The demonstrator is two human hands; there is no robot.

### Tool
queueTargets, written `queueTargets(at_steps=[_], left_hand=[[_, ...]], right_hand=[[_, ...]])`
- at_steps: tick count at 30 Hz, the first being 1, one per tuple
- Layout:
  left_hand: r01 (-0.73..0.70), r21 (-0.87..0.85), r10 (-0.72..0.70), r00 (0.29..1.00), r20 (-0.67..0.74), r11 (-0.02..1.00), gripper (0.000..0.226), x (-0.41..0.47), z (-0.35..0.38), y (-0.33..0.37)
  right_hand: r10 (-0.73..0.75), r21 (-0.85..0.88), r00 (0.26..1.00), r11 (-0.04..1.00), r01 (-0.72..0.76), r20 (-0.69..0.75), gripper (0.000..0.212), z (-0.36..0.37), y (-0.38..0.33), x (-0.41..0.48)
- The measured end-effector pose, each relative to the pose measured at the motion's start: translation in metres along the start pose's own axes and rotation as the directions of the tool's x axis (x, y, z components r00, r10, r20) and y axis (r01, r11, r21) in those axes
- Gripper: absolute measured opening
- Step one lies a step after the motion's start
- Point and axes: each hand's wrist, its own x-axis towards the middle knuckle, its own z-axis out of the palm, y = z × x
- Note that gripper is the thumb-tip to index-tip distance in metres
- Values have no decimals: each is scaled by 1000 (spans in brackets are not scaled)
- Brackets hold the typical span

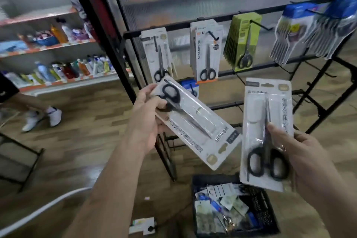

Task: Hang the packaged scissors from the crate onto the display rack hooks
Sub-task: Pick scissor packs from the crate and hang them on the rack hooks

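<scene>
My left hand [146, 120] grips a white pack of black-handled scissors [195, 121], tilted with its hang-hole end pointing down and right. My right hand [301, 158] holds a second, matching pack [264, 133] upright, thumb on its front. Both packs hover in front of the black wire display rack [224, 17]. On its top hooks hang scissor packs: a white one [156, 54], a white and orange one [206, 52] and a green stack [243, 40]. The black crate [264, 205] sits on the floor below my right hand, with several loose packs inside.
Blue and white packs [313, 27] hang at the rack's right end. Bare hooks [324, 73] jut out lower on the rack. Shelves of bottles [63, 67] stand at the left. A person's legs in white shoes [42, 116] are on the wooden floor at the left.
</scene>
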Motion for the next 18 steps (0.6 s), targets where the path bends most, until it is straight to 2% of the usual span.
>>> queueTargets(at_steps=[3, 6, 8, 10, 11, 12, 13, 15, 17, 18], left_hand=[[-77, 121, 84, 995, -60, 990, 28, -15, 10, 6], [-241, 320, 281, 956, -83, 916, 18, -25, 19, 16], [-394, 399, 446, 894, -42, 828, 12, -33, 24, 27], [-580, 447, 636, 771, 30, 681, 15, -39, 29, 43], [-636, 453, 690, 721, 62, 624, 19, -37, 32, 50], [-657, 446, 700, 708, 88, 608, 21, -31, 33, 53], [-638, 440, 674, 733, 94, 632, 20, -20, 33, 53], [-516, 390, 552, 834, 24, 763, 15, 10, 32, 47], [-356, 147, 366, 930, -47, 923, 14, 40, 30, 40], [-308, 75, 313, 948, -60, 948, 14, 50, 27, 38]], right_hand=[[13, 28, 998, 1000, -14, 59, 39, -14, -1, -2], [2, 74, 999, 997, -5, 36, 34, -27, -3, 0], [6, 73, 1000, 997, -8, 20, 37, -33, 0, 2], [16, 89, 1000, 996, -15, -9, 41, -36, 1, 5], [16, 99, 1000, 995, -13, -25, 41, -36, 1, 8], [17, 105, 999, 994, -11, -51, 41, -36, 1, 11], [13, 114, 997, 993, -3, -81, 39, -34, -1, 16], [-11, 136, 991, 990, 29, -132, 31, -29, -8, 22], [-40, 149, 985, 987, 66, -171, 28, -20, -16, 28], [-51, 151, 981, 985, 79, -185, 27, -14, -19, 31]])
